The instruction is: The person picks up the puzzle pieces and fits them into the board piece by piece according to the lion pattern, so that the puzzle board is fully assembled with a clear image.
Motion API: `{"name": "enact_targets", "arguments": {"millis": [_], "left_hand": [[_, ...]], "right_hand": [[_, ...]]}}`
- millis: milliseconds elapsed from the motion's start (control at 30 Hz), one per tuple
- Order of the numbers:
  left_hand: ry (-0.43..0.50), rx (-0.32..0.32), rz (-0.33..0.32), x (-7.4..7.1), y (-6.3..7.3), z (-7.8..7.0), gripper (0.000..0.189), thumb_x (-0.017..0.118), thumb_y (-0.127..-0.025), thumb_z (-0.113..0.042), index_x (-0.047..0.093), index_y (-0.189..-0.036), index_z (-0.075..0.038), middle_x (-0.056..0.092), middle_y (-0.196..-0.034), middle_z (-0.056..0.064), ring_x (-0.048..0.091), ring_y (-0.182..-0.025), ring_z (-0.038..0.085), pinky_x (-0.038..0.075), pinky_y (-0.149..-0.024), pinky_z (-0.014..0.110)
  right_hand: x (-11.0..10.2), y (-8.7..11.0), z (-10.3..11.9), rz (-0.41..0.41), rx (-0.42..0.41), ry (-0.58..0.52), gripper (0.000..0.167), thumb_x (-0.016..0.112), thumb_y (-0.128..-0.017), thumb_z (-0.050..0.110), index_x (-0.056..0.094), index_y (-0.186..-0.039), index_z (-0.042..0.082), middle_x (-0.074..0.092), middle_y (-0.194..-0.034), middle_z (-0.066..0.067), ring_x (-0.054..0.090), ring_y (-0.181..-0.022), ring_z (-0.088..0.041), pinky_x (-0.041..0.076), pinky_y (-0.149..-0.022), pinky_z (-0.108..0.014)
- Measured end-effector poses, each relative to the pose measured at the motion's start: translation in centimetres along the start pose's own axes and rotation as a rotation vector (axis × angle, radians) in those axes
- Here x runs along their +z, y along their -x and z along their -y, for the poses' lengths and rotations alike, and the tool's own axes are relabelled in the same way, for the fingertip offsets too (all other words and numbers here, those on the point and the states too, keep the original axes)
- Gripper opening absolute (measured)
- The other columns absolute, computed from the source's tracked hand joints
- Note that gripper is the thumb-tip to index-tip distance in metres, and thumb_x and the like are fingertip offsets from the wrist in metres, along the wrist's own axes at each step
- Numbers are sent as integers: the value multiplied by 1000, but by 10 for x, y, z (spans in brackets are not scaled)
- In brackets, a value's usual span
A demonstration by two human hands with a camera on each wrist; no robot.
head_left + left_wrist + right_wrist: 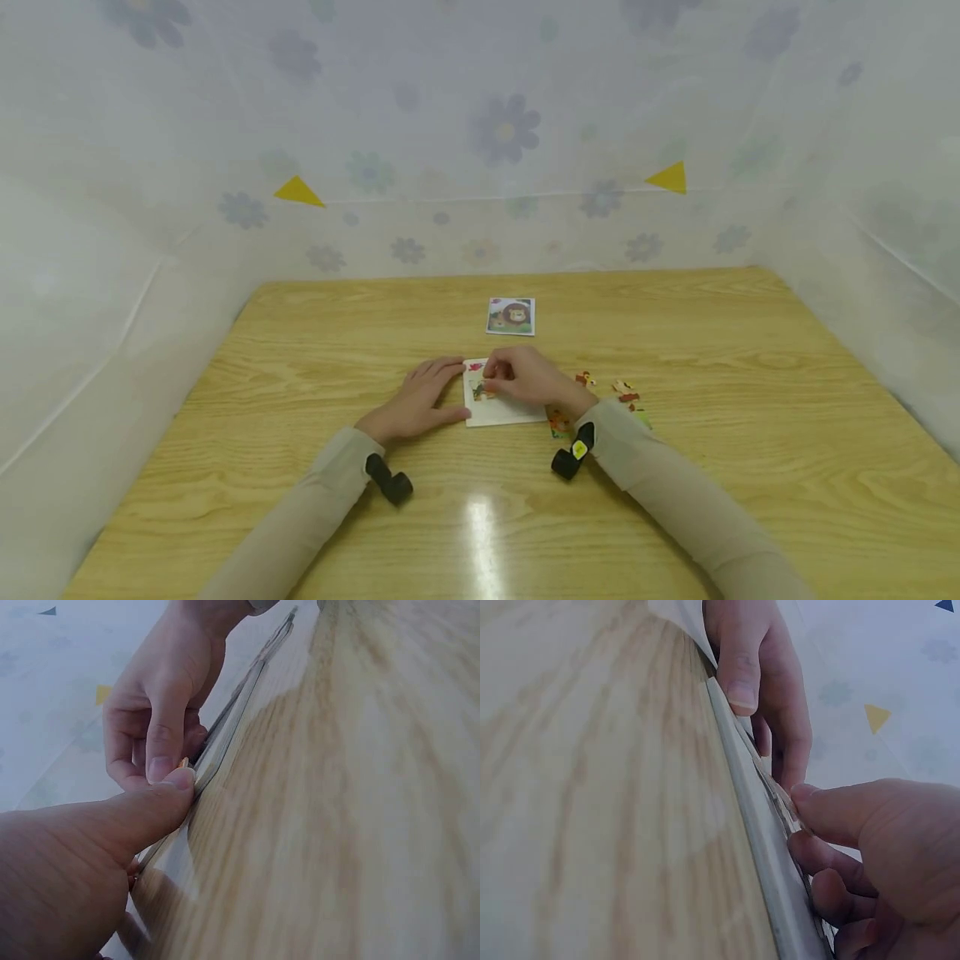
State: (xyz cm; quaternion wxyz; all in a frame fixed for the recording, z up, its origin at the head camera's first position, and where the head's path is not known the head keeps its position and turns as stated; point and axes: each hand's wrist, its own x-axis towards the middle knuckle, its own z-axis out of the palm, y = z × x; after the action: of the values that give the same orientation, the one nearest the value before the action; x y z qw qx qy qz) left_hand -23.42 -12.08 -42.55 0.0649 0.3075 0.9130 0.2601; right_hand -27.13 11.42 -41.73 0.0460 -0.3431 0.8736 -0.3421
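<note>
A small white puzzle board (504,413) lies on the table, with some colourful pieces in its upper left part. Against the board's left side rests my left hand (417,402), fingers extended at the upper corner and thumb near the lower one. My right hand (525,377) is over the board and pinches a thin puzzle piece (786,801) between thumb and forefinger, low at the board's surface. The piece's picture is mostly hidden by the fingers. In the left wrist view its orange edge (184,762) shows beside my left thumb (161,799).
Loose puzzle pieces (626,390) lie right of the board, partly under my right wrist. Behind the board is a square lion picture card (512,317). The wooden table (360,333) is enclosed by pale flowered curtains (420,125).
</note>
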Motion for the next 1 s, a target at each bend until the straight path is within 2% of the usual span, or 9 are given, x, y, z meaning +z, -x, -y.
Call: {"name": "enact_targets", "arguments": {"millis": [233, 567, 833, 1000], "left_hand": [[17, -6, -6, 1, -1, -2, 73, 62, -91, -45, 34, -148, -9, 29, -156, 9, 21, -145, 34, 15, -114, 58], [40, 54, -28, 3, -2, -4, 41, 65, -90, -40, 55, -125, -20, 33, -153, 13, 25, -141, 38, 18, -109, 63], [52, 51, -44, 3, -4, -2, 39, 67, -90, -39, 59, -123, -19, 35, -153, 12, 26, -141, 37, 17, -110, 63], [27, 45, -36, 3, -4, -4, 41, 65, -91, -41, 59, -124, -17, 34, -153, 12, 26, -141, 38, 18, -110, 62]], "right_hand": [[2, -4, 2, 10, 42, 0, 9, 73, -86, 16, 66, -86, 10, 61, -70, 3, 52, -61, -4, 43, -59, -20], [3, -2, 8, -4, 138, 65, 14, 75, -84, 20, 65, -84, 10, 58, -67, 3, 48, -57, -6, 41, -56, -21], [4, -3, 11, -47, 196, 84, 18, 77, -81, 22, 63, -79, 12, 57, -66, 3, 48, -58, -7, 40, -57, -22], [8, -2, 10, -87, 201, 92, 17, 77, -83, 22, 64, -74, 14, 54, -62, 4, 45, -55, -8, 36, -53, -22]]}}
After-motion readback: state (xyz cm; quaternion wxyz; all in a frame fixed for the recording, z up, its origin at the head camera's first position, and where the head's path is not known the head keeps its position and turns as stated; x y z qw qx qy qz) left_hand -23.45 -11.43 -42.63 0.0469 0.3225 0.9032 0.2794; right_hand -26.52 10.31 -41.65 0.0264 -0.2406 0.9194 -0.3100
